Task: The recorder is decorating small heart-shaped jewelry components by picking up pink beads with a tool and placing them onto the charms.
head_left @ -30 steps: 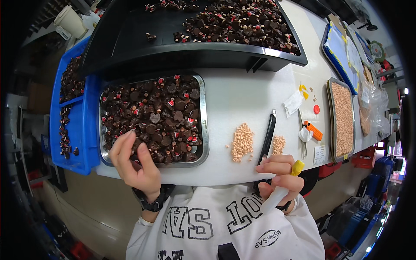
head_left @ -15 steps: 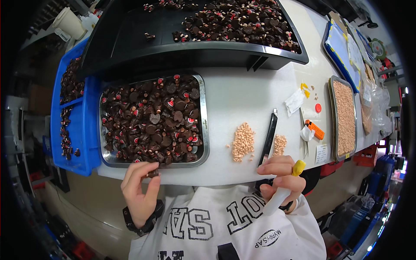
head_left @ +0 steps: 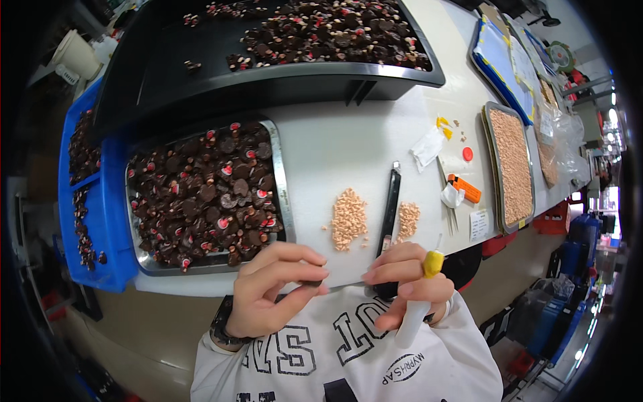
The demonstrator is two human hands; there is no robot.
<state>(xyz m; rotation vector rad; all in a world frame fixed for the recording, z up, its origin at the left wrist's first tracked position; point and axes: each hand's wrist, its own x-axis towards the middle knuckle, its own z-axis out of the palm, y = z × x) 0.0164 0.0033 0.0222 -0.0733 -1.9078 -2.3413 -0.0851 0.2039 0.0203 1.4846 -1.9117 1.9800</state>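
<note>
My left hand [head_left: 278, 291] pinches a small dark brown piece [head_left: 310, 283] between thumb and fingertips, close in front of my shirt. My right hand [head_left: 410, 285] is closed around a white dispensing tube [head_left: 413, 323] with a yellow tip [head_left: 434, 262] and a thin needle pointing up and away. Beyond the left hand lies a metal tray [head_left: 284, 201] full of dark brown pieces [head_left: 201, 201], some with red and white spots. Past the right hand are a black box cutter [head_left: 390, 211] and two heaps of tiny pale pink pieces, a larger heap [head_left: 349, 220] and a smaller heap [head_left: 408, 221].
A large black bin [head_left: 295, 74] with more dark pieces stands at the back. On the left is a divided blue bin [head_left: 110, 228]. To the right lie tweezers [head_left: 453, 216], an orange tool [head_left: 467, 189], a red cap [head_left: 467, 154] and a tray of pale pieces [head_left: 529, 181].
My left hand has moved right from the tray's near edge with the dark piece, close to my right hand. The right hand still holds the tube. The view has shifted slightly.
</note>
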